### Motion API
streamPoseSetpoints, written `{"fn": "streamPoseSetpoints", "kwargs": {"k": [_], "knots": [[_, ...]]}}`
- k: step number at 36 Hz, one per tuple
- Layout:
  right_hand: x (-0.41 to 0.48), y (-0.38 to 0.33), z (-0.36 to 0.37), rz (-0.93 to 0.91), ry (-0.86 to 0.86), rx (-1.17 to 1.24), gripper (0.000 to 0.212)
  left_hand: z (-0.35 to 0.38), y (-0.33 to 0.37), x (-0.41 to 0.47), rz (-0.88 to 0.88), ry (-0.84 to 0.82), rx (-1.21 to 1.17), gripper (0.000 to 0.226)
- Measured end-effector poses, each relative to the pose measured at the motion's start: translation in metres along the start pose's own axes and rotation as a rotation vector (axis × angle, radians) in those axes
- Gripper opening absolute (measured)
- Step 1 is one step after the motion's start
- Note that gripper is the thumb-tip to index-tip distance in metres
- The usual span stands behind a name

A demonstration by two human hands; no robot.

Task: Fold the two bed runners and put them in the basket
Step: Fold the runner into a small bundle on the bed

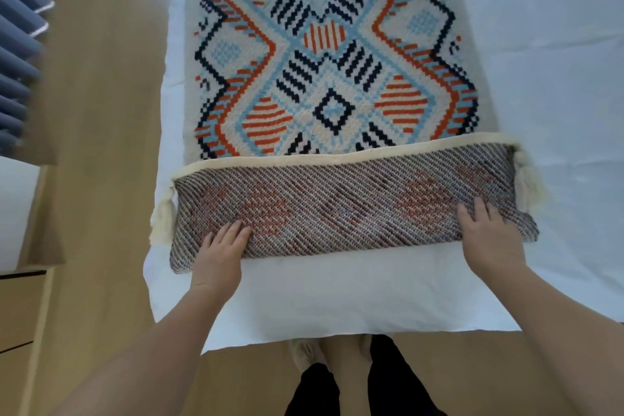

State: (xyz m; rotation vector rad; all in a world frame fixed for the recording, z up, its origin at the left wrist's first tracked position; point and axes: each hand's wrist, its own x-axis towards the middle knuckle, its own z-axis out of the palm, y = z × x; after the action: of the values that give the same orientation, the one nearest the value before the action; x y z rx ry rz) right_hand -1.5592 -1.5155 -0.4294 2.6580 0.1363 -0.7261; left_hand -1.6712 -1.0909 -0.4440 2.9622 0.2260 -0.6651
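– Where is the bed runner (pixel 324 54) being kept?

– It is being spread along the white bed (pixel 540 44). Its near end is being folded over, so the dull back side is being shown near the bed's near edge.

– How are the hands being held?

– The left hand (pixel 219 253) and right hand (pixel 489 236) are being pressed flat on the fold, fingers open, nothing gripped. Both arms are being stretched forward.

Single head view looks steeply down, close over the bed (pixel 557 44).
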Motion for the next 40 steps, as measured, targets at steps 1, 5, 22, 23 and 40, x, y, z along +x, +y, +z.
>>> {"fn": "streamPoseSetpoints", "kwargs": {"k": [1, 5, 22, 23, 40], "knots": [[0.0, 0.003, 0.0, 0.009, 0.028, 0.015, 0.057, 0.0, 0.003, 0.001, -0.058, 0.066, -0.093, 0.059], [-0.002, 0.024, -0.005, 0.019, 0.119, 0.137, 0.032, -0.013, 0.002, 0.006, -0.121, 0.254, -0.203, 0.045], [0.068, 0.072, -0.134, -0.017, 0.51, 0.488, 0.018, -0.157, -0.002, 0.069, -0.295, 0.324, -0.01, 0.028], [0.079, 0.074, -0.144, -0.03, 0.519, 0.481, 0.018, -0.163, -0.002, 0.075, -0.308, 0.315, -0.005, 0.028], [0.219, 0.061, -0.196, -0.119, 0.442, 0.402, 0.021, -0.187, -0.003, 0.198, -0.343, 0.322, -0.244, 0.039]]}}
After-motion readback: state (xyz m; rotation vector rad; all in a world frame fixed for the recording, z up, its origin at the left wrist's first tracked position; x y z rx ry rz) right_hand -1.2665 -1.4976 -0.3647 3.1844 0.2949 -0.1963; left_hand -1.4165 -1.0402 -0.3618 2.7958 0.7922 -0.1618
